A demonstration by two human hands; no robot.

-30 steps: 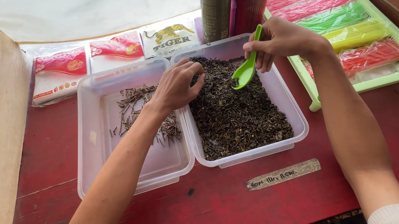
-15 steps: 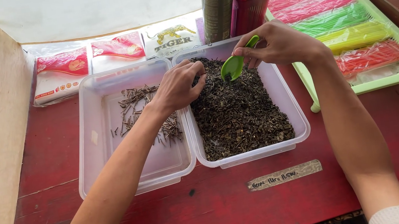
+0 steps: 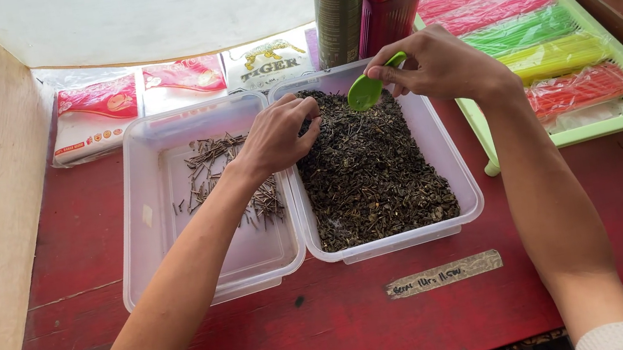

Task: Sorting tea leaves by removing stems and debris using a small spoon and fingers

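The right hand (image 3: 440, 63) is closed around the handle of a small green plastic spoon (image 3: 367, 91), with thumb and fingers pinching it. Compared with half a second ago, the spoon is now lifted a little and moved toward the far right corner of the right clear container (image 3: 462, 176); its bowl hangs above the dark loose tea leaves (image 3: 366, 175) near the back wall, and before that it was lower and more to the left, close to the leaves. The left hand (image 3: 276, 135) has almost not moved: it rests over the shared edge of the two containers, its fingers curled loosely with the tips on the tea leaves; whether it holds something between them I cannot tell. The left clear container (image 3: 148, 251) holds only a thin scatter of brown stems (image 3: 210, 166). Both containers stand side by side, touching, on the red table (image 3: 352, 327).
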